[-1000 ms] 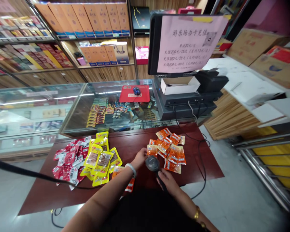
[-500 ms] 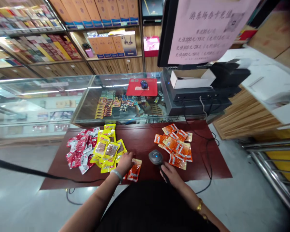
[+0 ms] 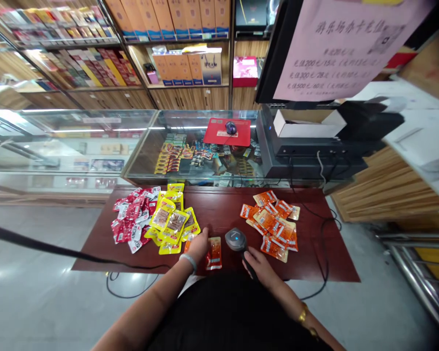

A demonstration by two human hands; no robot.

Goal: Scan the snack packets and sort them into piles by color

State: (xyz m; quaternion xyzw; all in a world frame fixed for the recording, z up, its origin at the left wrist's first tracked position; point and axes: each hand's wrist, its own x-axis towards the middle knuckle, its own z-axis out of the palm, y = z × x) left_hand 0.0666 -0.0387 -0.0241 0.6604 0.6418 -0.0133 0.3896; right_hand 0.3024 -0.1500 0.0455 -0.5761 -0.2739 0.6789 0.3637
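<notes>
In the head view my right hand point(image 3: 260, 265) is wrapped round the handle of a dark grey barcode scanner point(image 3: 236, 239), its blue light lit. My left hand point(image 3: 199, 247) is closed on an orange snack packet point(image 3: 189, 241), mostly hidden behind the fingers. Just right of that hand, a second orange packet point(image 3: 214, 253) lies near the table's front edge. A pile of yellow snack packets point(image 3: 175, 222) lies left of my left hand, with red-and-white packets point(image 3: 130, 214) beyond it. More orange packets point(image 3: 274, 224) are heaped right of the scanner.
The dark red table point(image 3: 219, 204) stands against a glass display counter point(image 3: 142, 161). On the counter are a red mouse pad point(image 3: 212, 131), a mouse point(image 3: 230, 127), a monitor with a pink sign point(image 3: 336, 53) and an open white box point(image 3: 309, 127). Black cables point(image 3: 327, 243) hang at the right.
The view has shifted, so the table's contents sit further right. My left hand has raised an orange packet beside the yellow pile. The right hand keeps the scanner in much the same place.
</notes>
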